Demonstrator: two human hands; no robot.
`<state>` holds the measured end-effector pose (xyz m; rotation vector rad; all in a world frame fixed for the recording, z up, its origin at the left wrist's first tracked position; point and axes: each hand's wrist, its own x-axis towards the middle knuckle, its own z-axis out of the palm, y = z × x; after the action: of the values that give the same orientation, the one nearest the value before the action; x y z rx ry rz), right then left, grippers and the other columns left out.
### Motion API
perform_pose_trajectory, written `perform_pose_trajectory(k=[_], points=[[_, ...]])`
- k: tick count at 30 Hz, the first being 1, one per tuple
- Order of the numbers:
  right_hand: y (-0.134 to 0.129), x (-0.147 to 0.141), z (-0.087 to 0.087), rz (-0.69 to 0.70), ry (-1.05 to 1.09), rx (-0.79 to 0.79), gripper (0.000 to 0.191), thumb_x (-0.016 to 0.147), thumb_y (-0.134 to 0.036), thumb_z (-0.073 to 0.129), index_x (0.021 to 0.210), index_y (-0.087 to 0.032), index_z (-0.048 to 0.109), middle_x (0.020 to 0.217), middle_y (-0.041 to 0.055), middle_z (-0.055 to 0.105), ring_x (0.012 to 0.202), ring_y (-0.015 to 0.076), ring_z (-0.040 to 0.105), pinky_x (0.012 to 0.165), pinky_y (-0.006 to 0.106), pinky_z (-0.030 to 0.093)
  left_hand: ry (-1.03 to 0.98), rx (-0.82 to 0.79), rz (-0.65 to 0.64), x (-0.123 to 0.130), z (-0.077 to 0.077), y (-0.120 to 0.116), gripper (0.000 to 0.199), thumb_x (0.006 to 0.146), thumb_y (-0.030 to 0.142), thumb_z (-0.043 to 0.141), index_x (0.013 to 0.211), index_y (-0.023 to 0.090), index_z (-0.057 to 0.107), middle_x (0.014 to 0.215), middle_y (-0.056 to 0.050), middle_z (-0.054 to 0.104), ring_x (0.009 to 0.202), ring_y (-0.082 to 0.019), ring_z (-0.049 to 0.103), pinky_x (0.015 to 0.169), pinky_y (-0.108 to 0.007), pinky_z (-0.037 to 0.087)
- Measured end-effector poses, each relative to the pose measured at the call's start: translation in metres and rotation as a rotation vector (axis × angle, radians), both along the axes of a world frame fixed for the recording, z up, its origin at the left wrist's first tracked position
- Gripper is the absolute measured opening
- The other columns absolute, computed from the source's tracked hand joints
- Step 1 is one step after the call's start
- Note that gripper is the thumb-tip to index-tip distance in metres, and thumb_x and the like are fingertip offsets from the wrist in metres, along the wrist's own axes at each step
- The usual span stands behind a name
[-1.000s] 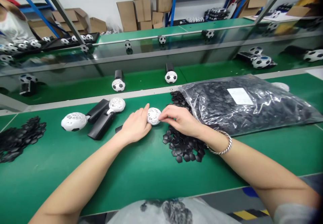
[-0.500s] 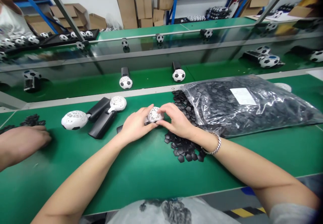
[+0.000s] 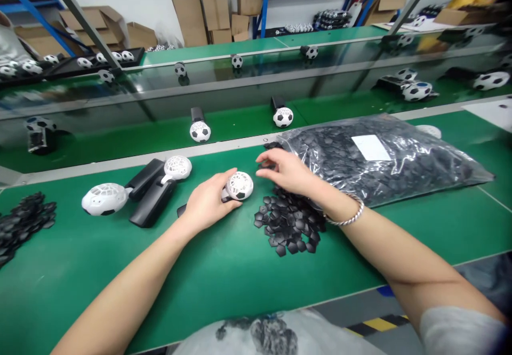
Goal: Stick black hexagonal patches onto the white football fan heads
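Drawn back from the white ball (image 3: 240, 183) since half a second ago, the right hand (image 3: 286, 171) now hangs apart from it, over the upper part of a heap of black pentagon pieces (image 3: 288, 222) at the left end of the clear plastic bag (image 3: 400, 168); a co-worker's hand, then at the far left, has gone from view. The right fingers are bent and loosely parted, with a gap showing between thumb and forefinger and nothing visible in it. Left of the bag, past the heap, the left hand (image 3: 208, 200) rests at the counter (image 3: 224, 280), its fingers curled around the side of the white ball, whose openwork faces up and whose lower side shows a black pentagon. Farther left of the bag lie two more white balls (image 3: 104, 199) with black handles (image 3: 150, 203) close together, and farthest from it on that side is a second heap of black pieces (image 3: 24, 222). Dark pieces fill the bag, which carries a white label (image 3: 371, 148); in view, a twisted bracelet (image 3: 346, 216) on the right wrist overlaps its near left corner. Behind the bag and to its left, two football-patterned units (image 3: 200, 131) sit in a green channel (image 3: 240, 119).
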<state>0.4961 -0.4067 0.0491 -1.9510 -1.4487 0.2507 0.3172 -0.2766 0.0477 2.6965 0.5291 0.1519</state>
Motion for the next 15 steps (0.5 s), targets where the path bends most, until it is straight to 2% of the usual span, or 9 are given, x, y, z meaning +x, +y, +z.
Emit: perform_pose_trajectory(k=[2, 4, 8, 12, 15], points=[[-0.005, 0.016, 0.007, -0.136, -0.177, -0.113, 0.011, 0.079, -0.025, 0.058, 0.085, -0.017, 0.063, 0.087, 0.0056, 0.062, 0.078, 0.0174, 0.057, 0.07, 0.028, 0.043, 0.006, 0.067, -0.021, 0.001, -0.001, 0.0, 0.062, 0.073, 0.03, 0.057, 0.132, 0.024, 0.036, 0.129, -0.003, 0.05, 0.113, -0.024, 0.049, 0.091, -0.035, 0.041], [-0.007, 0.025, 0.009, -0.19, -0.287, -0.215, 0.011, 0.08, -0.021, 0.055, 0.079, -0.018, 0.065, 0.084, 0.0056, 0.062, 0.079, 0.0187, 0.056, 0.069, 0.028, 0.041, -0.001, 0.115, -0.046, 0.003, -0.002, -0.001, 0.059, 0.074, 0.023, 0.052, 0.132, 0.024, 0.036, 0.128, -0.003, 0.051, 0.112, -0.024, 0.049, 0.09, -0.035, 0.04], [-0.003, 0.024, 0.0, -0.115, -0.404, -0.236, 0.017, 0.084, -0.023, 0.052, 0.084, -0.019, 0.068, 0.088, 0.0063, 0.063, 0.086, 0.0205, 0.053, 0.07, 0.029, 0.04, 0.008, 0.151, -0.119, 0.007, 0.0, -0.004, 0.063, 0.072, 0.012, 0.043, 0.133, 0.026, 0.035, 0.122, -0.002, 0.056, 0.107, -0.023, 0.051, 0.086, -0.037, 0.039], [0.001, 0.019, -0.01, -0.03, -0.516, -0.284, 0.021, 0.082, -0.032, 0.056, 0.09, -0.018, 0.07, 0.088, 0.0092, 0.062, 0.084, 0.0227, 0.051, 0.07, 0.032, 0.04, 0.029, 0.138, -0.179, 0.008, 0.003, -0.001, 0.067, 0.07, 0.005, 0.038, 0.133, 0.025, 0.036, 0.113, -0.001, 0.061, 0.105, -0.021, 0.049, 0.097, -0.041, 0.03], [0.0, 0.017, -0.012, 0.032, -0.578, -0.323, 0.021, 0.082, -0.03, 0.057, 0.09, -0.016, 0.07, 0.085, 0.0099, 0.063, 0.083, 0.0229, 0.051, 0.07, 0.032, 0.039, 0.045, 0.144, -0.163, 0.006, 0.003, 0.005, 0.066, 0.069, 0.004, 0.038, 0.133, 0.023, 0.037, 0.108, -0.003, 0.062, 0.103, -0.021, 0.05, 0.099, -0.043, 0.028]])
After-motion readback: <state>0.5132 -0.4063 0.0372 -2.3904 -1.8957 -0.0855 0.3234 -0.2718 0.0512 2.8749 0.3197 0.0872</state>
